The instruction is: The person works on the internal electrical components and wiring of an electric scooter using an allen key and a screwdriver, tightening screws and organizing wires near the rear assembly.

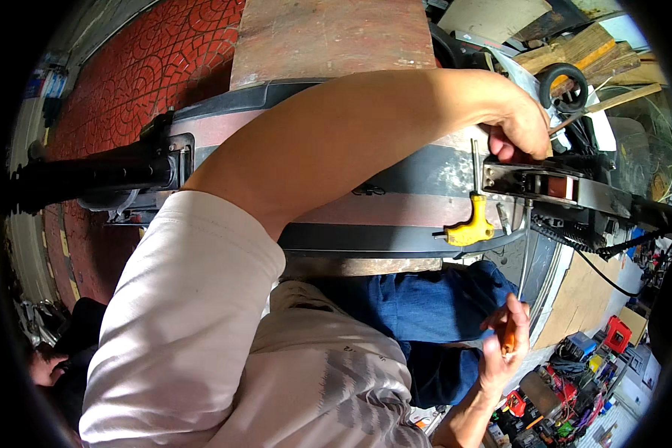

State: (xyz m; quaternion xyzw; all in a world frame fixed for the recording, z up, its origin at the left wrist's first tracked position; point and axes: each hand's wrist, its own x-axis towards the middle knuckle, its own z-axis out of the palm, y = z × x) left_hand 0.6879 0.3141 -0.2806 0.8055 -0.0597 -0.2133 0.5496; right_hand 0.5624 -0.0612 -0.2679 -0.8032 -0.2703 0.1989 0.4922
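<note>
A scooter with a long flat deck of dark and pinkish panels lies sideways before me. My left arm reaches across it, and my left hand is curled against the far side of the metal bracket at the deck's right end. Whatever its fingers grip is hidden. Below the bracket, my right hand grips a screwdriver by its orange handle. Its long shaft points up to the near side of the bracket. A yellow-handled driver rests on the deck, with a small metal piece beside it.
Wood offcuts, a black rubber ring and a stick lie at the far right. Black cable hangs by the bracket. Tools and parts clutter the lower right. Another person's hand shows at the lower left.
</note>
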